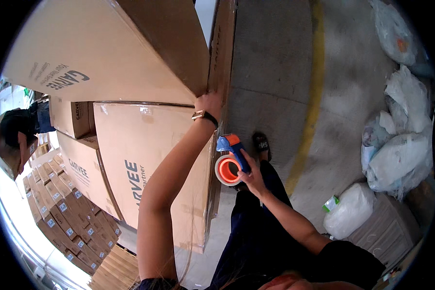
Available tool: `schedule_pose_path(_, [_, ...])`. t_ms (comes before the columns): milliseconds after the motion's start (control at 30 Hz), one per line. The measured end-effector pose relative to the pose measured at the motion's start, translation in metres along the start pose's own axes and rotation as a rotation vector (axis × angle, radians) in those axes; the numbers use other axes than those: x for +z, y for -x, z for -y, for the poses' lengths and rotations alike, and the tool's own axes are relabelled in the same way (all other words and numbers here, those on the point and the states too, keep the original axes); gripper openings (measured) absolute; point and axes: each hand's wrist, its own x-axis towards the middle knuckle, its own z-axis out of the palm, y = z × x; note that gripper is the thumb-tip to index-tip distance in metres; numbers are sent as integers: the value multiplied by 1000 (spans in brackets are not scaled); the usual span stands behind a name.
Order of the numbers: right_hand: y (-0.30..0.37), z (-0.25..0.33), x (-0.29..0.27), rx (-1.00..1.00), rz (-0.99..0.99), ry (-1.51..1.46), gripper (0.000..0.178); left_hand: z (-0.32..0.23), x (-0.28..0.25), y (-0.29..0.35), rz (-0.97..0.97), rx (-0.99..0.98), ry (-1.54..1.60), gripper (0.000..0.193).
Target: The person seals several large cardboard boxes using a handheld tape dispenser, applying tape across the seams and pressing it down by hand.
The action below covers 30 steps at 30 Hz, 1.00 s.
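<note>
Head view: left hand [209, 105] touches the upper carton [116, 53], fingers indistinct.

Dark trousers [249, 241], black sandal [261, 142] (gold-cased watch [198, 115], too).

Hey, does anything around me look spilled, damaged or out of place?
Nothing looks plainly spilled or damaged. The plastic bags heaped at right look untidy compared with the stacked cartons. The big carton by your left hand seems angled against the neighbouring carton, though the fisheye view bends edges, so I can't be sure.
</note>
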Motion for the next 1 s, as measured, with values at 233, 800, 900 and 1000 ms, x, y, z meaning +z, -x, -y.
schedule_pose_path(233, [-16,-15,15,-84,14,32,67,22,-9,6,24,486,-38,46])
schedule_pose_path(800, [66,-27,55,-85,32,233,69,109,81,153,-621,395,461,42])
schedule_pose_path(900, [133,-72,94,-106,9,325,65,166,170,268,-596,101,375,46])
schedule_pose_path(1000, [160,-94,108,-126,-65,359,63,181,274,417,-364,-265,295,68])
